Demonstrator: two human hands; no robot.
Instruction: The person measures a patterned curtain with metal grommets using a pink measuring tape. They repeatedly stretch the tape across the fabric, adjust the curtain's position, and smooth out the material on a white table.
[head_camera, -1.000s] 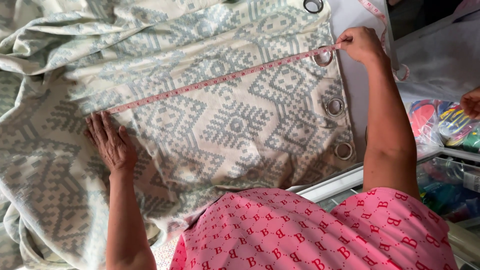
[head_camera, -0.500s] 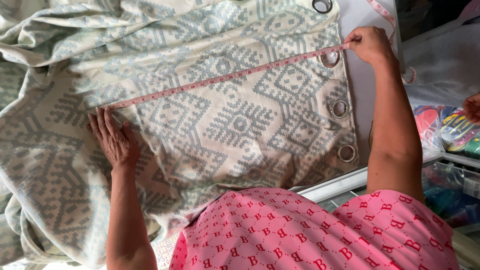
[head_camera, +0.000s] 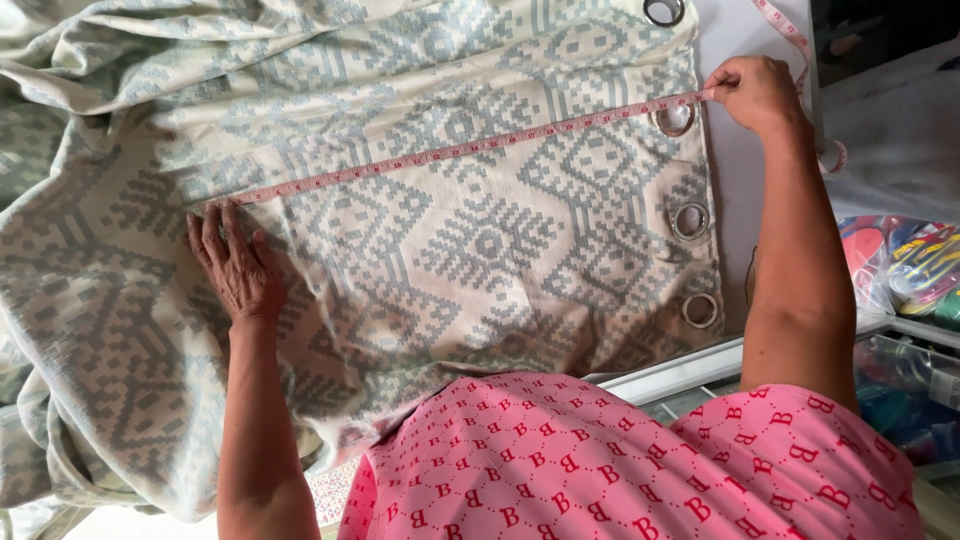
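The measuring tape (head_camera: 470, 148) runs taut across the curtain (head_camera: 480, 250), from the edge with the metal rings (head_camera: 690, 219) on the right to a point well into the patterned cloth on the left. The likeliest fault is a false reading. The cloth lies loose and bunched along the top left and hangs over the near edge of the desk (head_camera: 735, 150), so a hidden fold under the tape could throw the length off. The tape also slants, higher on the right than on the left, and a slant measures longer than a straight line across. If the left hand (head_camera: 235, 265) eases its pressure, that end of the tape could slide or spring back. The weight of the hanging cloth could drag the whole piece toward the person.

The left hand lies flat, palm down, fingers spread and fully open, its fingertips pressing the left end of the tape onto the curtain. The right hand (head_camera: 755, 92) is closed in a pinch on the tape just beside the ring edge, thumb and fingers together, with the spare tape trailing away behind it over the bare desk. The two hands are well apart.
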